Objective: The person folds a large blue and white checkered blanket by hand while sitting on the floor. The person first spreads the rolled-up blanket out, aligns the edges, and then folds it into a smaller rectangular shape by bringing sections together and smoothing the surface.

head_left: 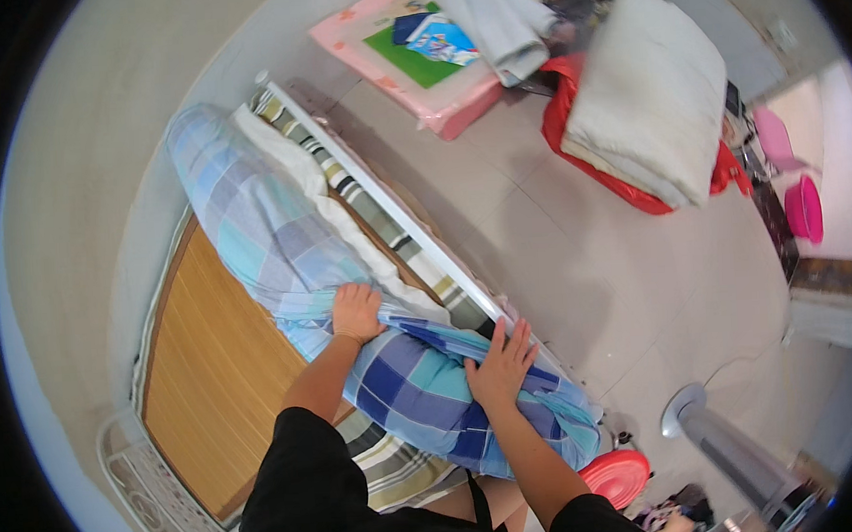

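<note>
A rolled, blue-checked quilt (394, 388) lies lengthwise along the bed, narrowing into gathered folds about its middle. At those folds my left hand (356, 313) is closed on the fabric, its fingertips curled into the cloth. Farther right, my right hand (501, 363) rests on the quilt near the bed's edge, fingers spread and palm down. White padding (290, 153) shows between the quilt and the bed's white side rail (384, 191). Left of the roll is a bare, wood-coloured mat (213, 345). Striped cloth (398, 460) shows beneath the roll, near my legs.
A pink package (365, 28) and a folded white quilt (648, 91) on a red bag (559, 129) stand on the tiled floor. A grey tower fan (744, 452) and a red stool (618, 477) are at lower right. The wall (87, 236) borders the bed's left.
</note>
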A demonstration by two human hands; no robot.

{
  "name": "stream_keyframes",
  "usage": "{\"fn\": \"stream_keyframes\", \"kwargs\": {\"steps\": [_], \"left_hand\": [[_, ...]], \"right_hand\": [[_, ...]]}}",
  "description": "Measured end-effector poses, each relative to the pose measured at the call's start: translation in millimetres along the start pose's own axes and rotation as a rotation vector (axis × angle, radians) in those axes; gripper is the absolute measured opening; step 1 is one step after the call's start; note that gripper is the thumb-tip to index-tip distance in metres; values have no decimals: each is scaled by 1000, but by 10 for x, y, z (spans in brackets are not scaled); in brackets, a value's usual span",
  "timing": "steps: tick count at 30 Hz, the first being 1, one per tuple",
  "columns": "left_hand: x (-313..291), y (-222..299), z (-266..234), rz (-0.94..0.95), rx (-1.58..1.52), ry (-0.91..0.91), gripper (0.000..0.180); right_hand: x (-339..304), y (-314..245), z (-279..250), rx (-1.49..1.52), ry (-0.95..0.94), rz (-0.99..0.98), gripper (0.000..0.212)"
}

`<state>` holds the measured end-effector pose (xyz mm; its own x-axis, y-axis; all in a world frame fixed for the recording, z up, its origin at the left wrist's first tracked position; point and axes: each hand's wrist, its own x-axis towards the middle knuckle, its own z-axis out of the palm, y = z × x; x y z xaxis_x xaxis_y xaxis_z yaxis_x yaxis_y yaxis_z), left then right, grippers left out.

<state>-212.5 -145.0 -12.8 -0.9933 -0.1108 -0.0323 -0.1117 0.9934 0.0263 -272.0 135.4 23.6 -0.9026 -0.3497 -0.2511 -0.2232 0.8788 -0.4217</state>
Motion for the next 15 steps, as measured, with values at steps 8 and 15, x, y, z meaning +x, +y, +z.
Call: {"fn": "stream_keyframes", "kwargs": {"steps": [8,15], "left_hand": [[92,-18,-40,18,-167,14,45],[90,-13,-57,11,-143,-16,46]], "right_hand": [[63,107,267,-44,136,-33,92],[66,173,389,-42,244,-90,83]]}}
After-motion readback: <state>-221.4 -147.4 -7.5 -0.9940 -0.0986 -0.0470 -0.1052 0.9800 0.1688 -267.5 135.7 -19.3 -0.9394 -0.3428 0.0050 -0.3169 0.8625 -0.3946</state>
